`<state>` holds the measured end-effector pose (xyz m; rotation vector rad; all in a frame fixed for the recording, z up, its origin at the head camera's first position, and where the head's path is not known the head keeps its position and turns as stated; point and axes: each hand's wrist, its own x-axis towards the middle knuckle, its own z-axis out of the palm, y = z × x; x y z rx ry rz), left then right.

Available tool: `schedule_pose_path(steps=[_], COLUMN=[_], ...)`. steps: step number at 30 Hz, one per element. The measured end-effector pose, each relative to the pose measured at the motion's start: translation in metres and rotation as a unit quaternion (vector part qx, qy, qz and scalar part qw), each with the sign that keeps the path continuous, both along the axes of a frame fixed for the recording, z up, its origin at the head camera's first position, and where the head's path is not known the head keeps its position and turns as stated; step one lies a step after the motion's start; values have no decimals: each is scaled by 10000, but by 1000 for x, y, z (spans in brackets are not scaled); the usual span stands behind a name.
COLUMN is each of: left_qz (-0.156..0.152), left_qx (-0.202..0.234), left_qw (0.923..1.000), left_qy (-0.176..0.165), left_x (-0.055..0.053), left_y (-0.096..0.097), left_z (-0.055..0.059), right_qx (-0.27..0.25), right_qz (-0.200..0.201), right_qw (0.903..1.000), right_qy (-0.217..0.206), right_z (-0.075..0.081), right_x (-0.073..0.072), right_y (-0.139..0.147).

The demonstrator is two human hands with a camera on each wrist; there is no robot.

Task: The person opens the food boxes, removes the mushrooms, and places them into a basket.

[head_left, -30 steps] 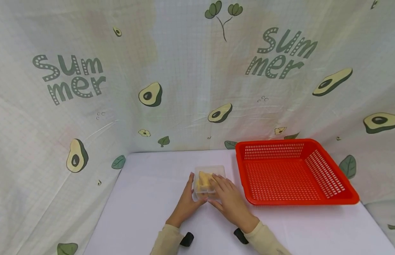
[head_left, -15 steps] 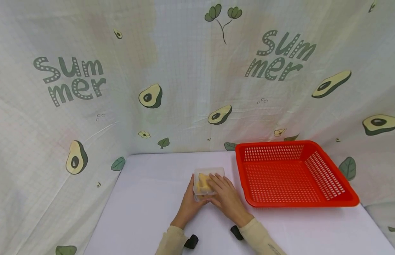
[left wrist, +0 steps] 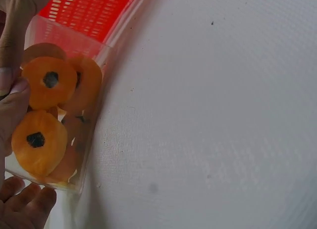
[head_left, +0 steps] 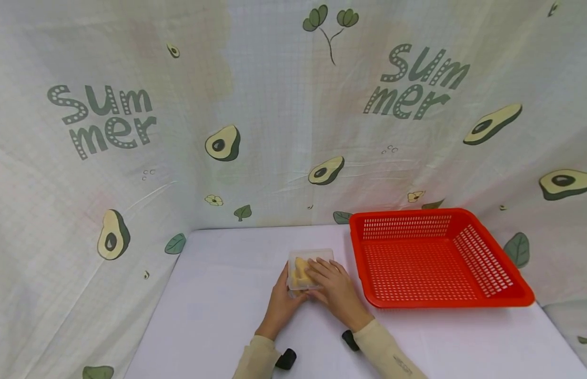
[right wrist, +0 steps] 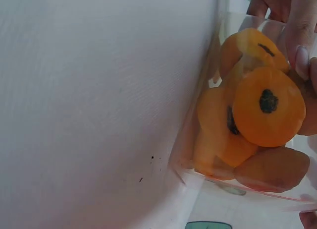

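A small clear plastic box (head_left: 324, 255) of orange fruits (head_left: 300, 267) is between my hands on the white table. In the wrist views, the fruits (left wrist: 39, 144) are round with dark ends, like loquats. My left hand (head_left: 277, 309) grips the box from its left, fingers along the side and thumb at the near face. My right hand (head_left: 343, 297) lies over the right of the top, fingertips above the fruits and thumb at the near face. Through the box wall in the right wrist view, several loquat-like fruits (right wrist: 270, 125) are piled together. My right hand hides the box's right part.
Right of the box stands a red perforated plastic basket (head_left: 416, 268), near the table's back edge. The white table (head_left: 218, 305) stretches left and forward of my hands. Behind it hangs a cloth (head_left: 274, 105) printed with avocados and lettering. Black wrist devices (head_left: 286, 359) sit by both sleeves.
Both forearms have shifted slightly inward. My right fingers have slid a little left over the box top, and my left thumb stays at the near face. The basket has stayed put.
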<state>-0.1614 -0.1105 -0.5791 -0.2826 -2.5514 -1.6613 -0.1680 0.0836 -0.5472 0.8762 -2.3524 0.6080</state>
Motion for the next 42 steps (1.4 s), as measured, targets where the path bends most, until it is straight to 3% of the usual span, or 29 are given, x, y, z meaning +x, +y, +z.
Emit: schedule_pose_path(steps=[14, 19, 25, 30, 42], left_qz=[264, 311, 362, 387, 328], left_qx=[-391, -426, -337, -311, -281], left_qw=[9987, 9984, 9988, 9987, 9990], left_qy=[213, 200, 46, 139, 68], left_x=[0, -1, -2, -3, -4], left_y=[0, 0, 0, 0, 1], left_z=[2, 4, 8, 7, 8], right_qx=[300, 607, 1023, 1259, 1203], right_qz=[190, 82, -14, -73, -102], right_qw=[9957, 9914, 9869, 9835, 9834], right_qy=[855, 1152, 1250, 1300, 1353], right_z=[-12, -12, -6, -7, -10], right_x=[-8, -9, -8, -9, -8], right_y=[2, 2, 1, 0, 1])
